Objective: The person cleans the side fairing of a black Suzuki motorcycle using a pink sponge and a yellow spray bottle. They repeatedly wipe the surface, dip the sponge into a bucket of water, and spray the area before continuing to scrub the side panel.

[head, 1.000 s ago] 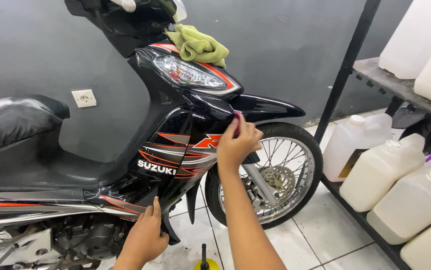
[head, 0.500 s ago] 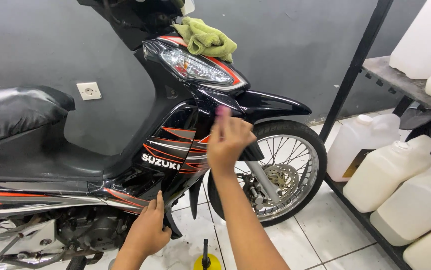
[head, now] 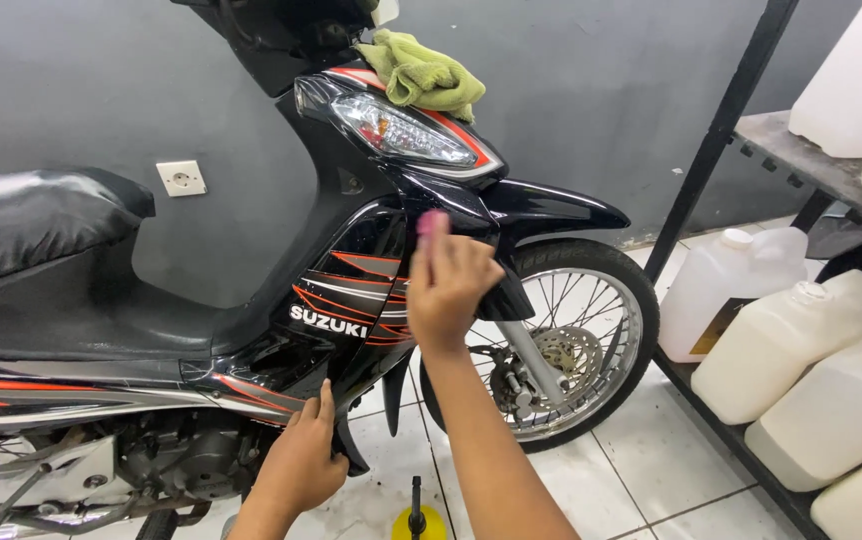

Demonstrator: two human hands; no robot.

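A black motorbike (head: 251,300) with red and silver stripes stands side-on before me, its front wheel (head: 551,345) to the right. My right hand (head: 448,285) is shut on a small pink pad (head: 432,222) and presses it against the black front side panel, just under the headlight (head: 401,130). My left hand (head: 303,462) rests flat on the lower edge of the panel, thumb up, holding nothing. A green cloth (head: 426,75) lies crumpled on top of the headlight cover.
A dark metal rack (head: 741,130) at the right carries several white plastic jugs (head: 781,335). A yellow bottle with a black nozzle (head: 417,515) stands on the tiled floor between my arms. A grey wall with a socket (head: 181,177) is behind the bike.
My right hand has slid the pink pad a little along the front panel. The left hand stays on the panel's lower edge. The view has drifted slightly left.
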